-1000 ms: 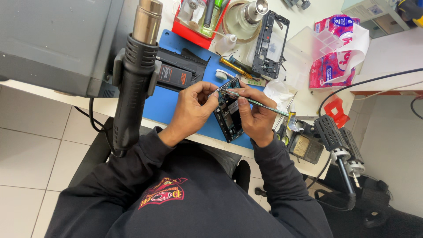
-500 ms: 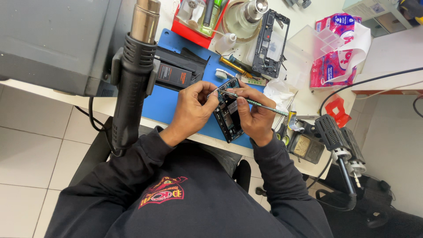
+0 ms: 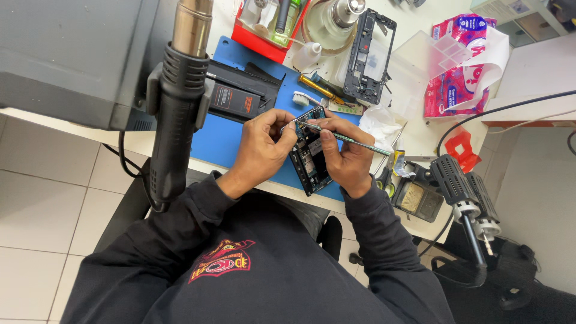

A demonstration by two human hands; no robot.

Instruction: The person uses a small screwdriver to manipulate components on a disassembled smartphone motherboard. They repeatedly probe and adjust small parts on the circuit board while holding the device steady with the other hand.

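Metal tweezers (image 3: 351,139) pinched, right hand (image 3: 345,157); left hand (image 3: 264,147) steadies phone (image 3: 311,157).

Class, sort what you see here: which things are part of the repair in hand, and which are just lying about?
In use: left hand, right hand, opened phone, thin metal tool, blue mat.

Lying about: heat gun, toothbrush, phone frame, tissue pack, red tray.

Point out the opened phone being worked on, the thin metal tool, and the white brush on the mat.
Opened black phone with exposed boards (image 3: 310,161), head view, on its lower inner board.
Thin metal tweezers (image 3: 354,140), head view, mid-shaft.
White toothbrush-shaped brush (image 3: 302,98), head view, on its bristle head.
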